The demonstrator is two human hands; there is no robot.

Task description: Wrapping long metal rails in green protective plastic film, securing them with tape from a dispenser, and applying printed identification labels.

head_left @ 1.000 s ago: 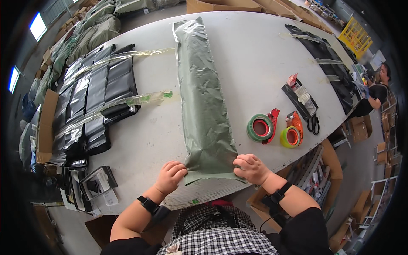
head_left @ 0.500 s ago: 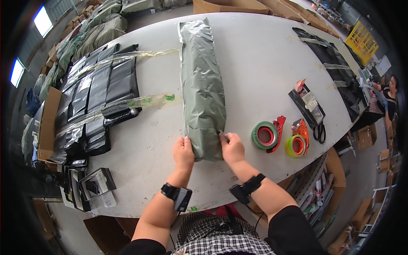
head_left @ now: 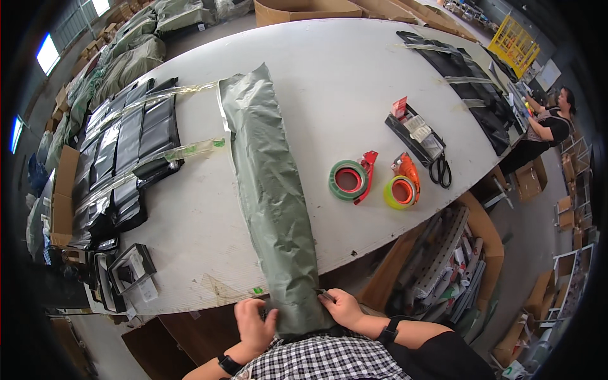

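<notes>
A long, filled grey-green plastic bag point(head_left: 272, 183) lies slantwise over the table, its near end overhanging the front edge against my checked apron. My right hand point(head_left: 345, 309) pinches the bag's right edge close to that end. Beside the left edge is my left hand point(head_left: 254, 326), its thumb against or very near the plastic and its curled fingers apart from the thumb. To the right of the bag stand a green tape roll on a red dispenser point(head_left: 349, 180) and a yellow tape roll on an orange dispenser point(head_left: 401, 189).
Black plastic bags point(head_left: 130, 152) lie taped down at the left, more black bags point(head_left: 456, 82) at the far right. A small black box point(head_left: 415, 132) sits near black scissors point(head_left: 441, 171). Below the table's right edge a carton point(head_left: 491, 253) holds rolls. A co-worker point(head_left: 552, 123) stands beyond.
The bag has been drawn toward me, its near end now past the table edge and its far end tilted left. Both hands came closer to my body; the left fingers loosened.
</notes>
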